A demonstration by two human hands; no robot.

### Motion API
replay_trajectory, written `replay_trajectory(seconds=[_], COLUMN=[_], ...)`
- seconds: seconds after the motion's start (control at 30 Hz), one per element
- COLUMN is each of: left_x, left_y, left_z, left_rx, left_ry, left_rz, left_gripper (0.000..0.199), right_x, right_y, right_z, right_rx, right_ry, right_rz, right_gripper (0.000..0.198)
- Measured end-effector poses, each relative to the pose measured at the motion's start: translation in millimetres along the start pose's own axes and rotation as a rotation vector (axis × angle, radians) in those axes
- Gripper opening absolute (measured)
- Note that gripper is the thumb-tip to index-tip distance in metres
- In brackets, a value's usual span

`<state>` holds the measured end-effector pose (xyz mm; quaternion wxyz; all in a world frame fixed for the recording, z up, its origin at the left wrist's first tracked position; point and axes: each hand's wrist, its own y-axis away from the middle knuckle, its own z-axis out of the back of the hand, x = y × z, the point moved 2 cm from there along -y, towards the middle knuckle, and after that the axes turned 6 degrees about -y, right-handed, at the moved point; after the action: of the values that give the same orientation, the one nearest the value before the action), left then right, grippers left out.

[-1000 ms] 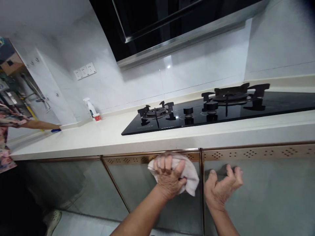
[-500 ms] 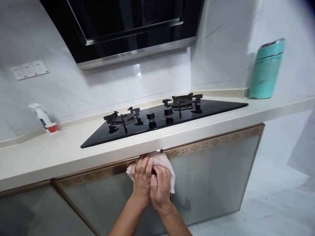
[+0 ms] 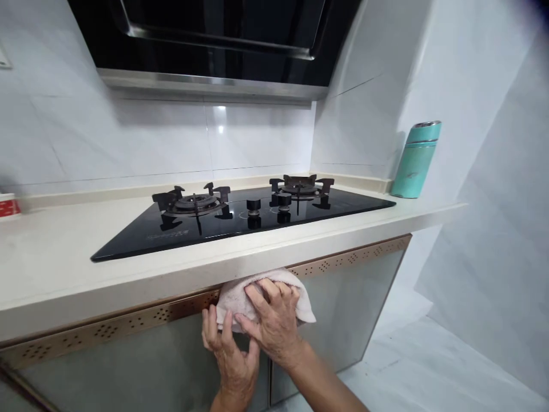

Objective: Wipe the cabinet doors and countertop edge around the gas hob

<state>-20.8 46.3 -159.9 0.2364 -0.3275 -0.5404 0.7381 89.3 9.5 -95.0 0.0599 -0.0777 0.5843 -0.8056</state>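
Note:
A pale pinkish cloth (image 3: 235, 294) lies against the perforated copper-coloured trim at the top of the cabinet doors, just under the counter's edge. My right hand (image 3: 277, 320) presses on it with bent fingers, gripping it against the door. Below and to the left, my left hand (image 3: 234, 357) has its fingers apart and upward, with the fingertips at the cloth's lower left edge. Its thumb stands away from the fingers. The copper trim (image 3: 163, 315) runs out to the left of the hands, and the frosted cabinet door (image 3: 150, 360) is under it.
Above the hands, a black gas hob (image 3: 223, 226) is set in the pale countertop (image 3: 51, 257). A dark range hood (image 3: 223, 57) hangs over it. A turquoise bottle (image 3: 414, 166) stands at the counter's right end, and a red and white cup (image 3: 8, 207) at the left.
My hands were close together on the cloth; now my left hand is lower and left, at its edge, while the right lies over it. The view has shifted, and more cloth shows.

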Motion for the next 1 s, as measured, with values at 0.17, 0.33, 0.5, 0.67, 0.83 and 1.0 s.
replay_trajectory(seconds=[0.17,0.33,0.5,0.67,0.83,1.0], left_x=[-8.5,-4.3,-3.9,-5.2,-8.6,-7.3], left_y=[-7.7,-11.3,-7.3,-5.8,-8.9,-9.2], left_z=[0.3,1.4,-11.5,-23.1,-30.6,-34.2], left_rx=[0.063,0.057,0.033,-0.018,-0.057,-0.052], left_ry=[-0.071,-0.106,-0.146,-0.178,-0.181,-0.135], left_rz=[0.048,0.065,0.062,0.066,0.075,0.076], left_gripper=[0.071,0.066,0.069,0.070,0.071,0.071], right_x=[-66.6,-194.1,-305.0,-308.5,-187.7,-97.4], right_y=[8.3,26.8,16.8,10.2,42.4,45.3], right_z=[13.8,59.1,108.0,95.6,39.2,17.1], right_rx=[-0.026,-0.143,-0.408,-0.489,-0.305,0.108], right_ry=[0.135,0.226,0.134,0.121,0.080,0.161], right_rz=[0.107,-0.228,-0.699,-0.777,-0.545,0.189], right_gripper=[0.038,0.044,0.047,0.048,0.049,0.040])
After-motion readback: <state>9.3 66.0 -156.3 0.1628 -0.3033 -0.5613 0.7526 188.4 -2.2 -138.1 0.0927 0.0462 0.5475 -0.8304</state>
